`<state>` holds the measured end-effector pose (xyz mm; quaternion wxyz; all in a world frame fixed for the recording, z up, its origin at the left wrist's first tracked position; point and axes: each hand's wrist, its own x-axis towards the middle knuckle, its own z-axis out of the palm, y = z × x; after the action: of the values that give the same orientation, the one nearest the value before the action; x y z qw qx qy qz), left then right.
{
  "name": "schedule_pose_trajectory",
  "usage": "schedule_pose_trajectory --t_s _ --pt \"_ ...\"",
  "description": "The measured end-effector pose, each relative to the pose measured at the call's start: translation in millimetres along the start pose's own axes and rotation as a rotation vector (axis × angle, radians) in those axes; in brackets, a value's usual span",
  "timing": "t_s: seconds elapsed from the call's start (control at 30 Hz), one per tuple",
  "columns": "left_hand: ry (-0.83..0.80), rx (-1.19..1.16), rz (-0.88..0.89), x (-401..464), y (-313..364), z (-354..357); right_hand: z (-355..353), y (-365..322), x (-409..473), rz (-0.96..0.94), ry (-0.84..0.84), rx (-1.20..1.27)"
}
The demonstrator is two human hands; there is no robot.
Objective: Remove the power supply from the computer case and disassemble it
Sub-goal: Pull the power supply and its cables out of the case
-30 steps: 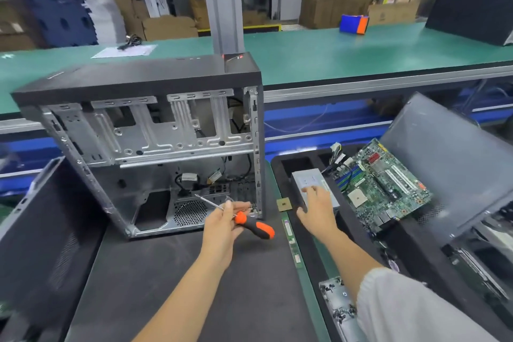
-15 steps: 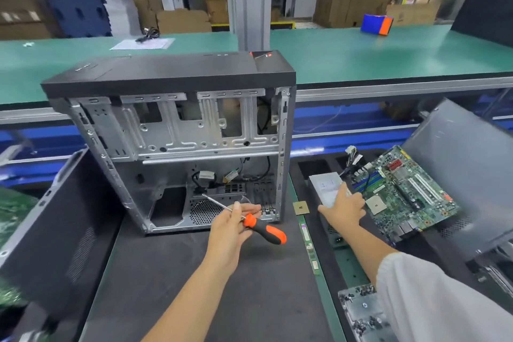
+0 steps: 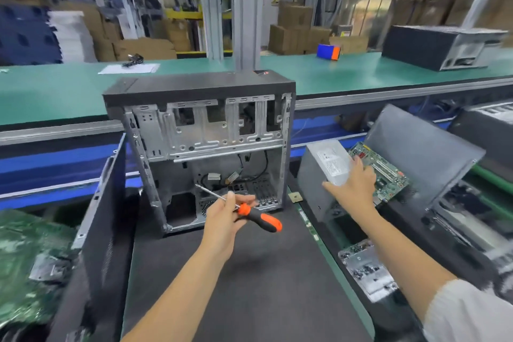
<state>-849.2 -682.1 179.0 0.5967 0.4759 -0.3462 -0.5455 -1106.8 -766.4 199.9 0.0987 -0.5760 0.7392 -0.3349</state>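
- Two bare forearms reach out from the bottom edge over one black mat [image 3: 249, 286], flat and dull like foam; a white sleeve [image 3: 469, 311] covers the right arm near the shoulder.
- To the right of the mat lies one shiny metal plate [image 3: 366, 269] with small dark screws scattered on it, too blurred to count.
- At the left a pile of green circuit boards [image 3: 25, 261] lies beside one dark perforated side panel [image 3: 102, 230] standing on edge.
- The left hand [image 3: 222, 222] is curled round one screwdriver [image 3: 249, 212], fingers pinching where the thin steel shaft meets the orange-and-black handle; the tip points up and left toward the case, the handle sticks out to the right.
- The right hand [image 3: 352, 186] stretches forward with the palm down, fingers wrapped over the upper near edge of the power supply [image 3: 322, 175], a grey metal box with a white label on top. The box is out of the case, tilted up in the black tray [image 3: 402, 219] to the right of the mat.
- One small gold square chip [image 3: 295, 197] lies flat between the case and the box.
- One green motherboard [image 3: 380, 169] leans just behind the box, against a grey slanted panel [image 3: 424, 158].
- One computer case [image 3: 200, 141] stands upright on the mat, its side open: black top, bare stamped metal frame, loose cables at the back.
- Beyond runs a green bench [image 3: 333, 75] carrying one sheet of paper [image 3: 129, 68], one blue-and-orange block [image 3: 328, 51] and another dark case [image 3: 441, 47] on its side.
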Motion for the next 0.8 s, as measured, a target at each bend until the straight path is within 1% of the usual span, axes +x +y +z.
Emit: schedule_pose_trajectory --t_s 0.17,0.23,0.27,0.4,0.5,0.6,0.73,0.8 --pt "0.041 -0.022 0.046 -25 6 -14 -17 -21 -45 0.108 -0.015 0.113" --pt "0.056 -0.028 0.058 -32 7 -22 -19 -26 -66 0.144 -0.055 0.092" --pt "0.062 -0.024 0.063 -34 8 -26 -17 -29 -78 0.125 -0.068 0.062" --pt "0.092 -0.013 0.1 -45 9 -41 0 -42 -128 -0.065 -0.096 -0.147" --pt "0.164 0.033 0.185 -52 10 -52 19 -58 -162 -0.187 -0.088 -0.276" --pt "0.238 0.041 0.275 -56 12 -61 45 -75 -190 -0.298 -0.14 -0.416" --pt "0.275 0.085 0.338 -56 11 -74 67 -92 -213 -0.487 -0.133 -0.577" --pt "0.296 0.105 0.347 -55 9 -78 74 -100 -218 -0.57 -0.167 -0.666"
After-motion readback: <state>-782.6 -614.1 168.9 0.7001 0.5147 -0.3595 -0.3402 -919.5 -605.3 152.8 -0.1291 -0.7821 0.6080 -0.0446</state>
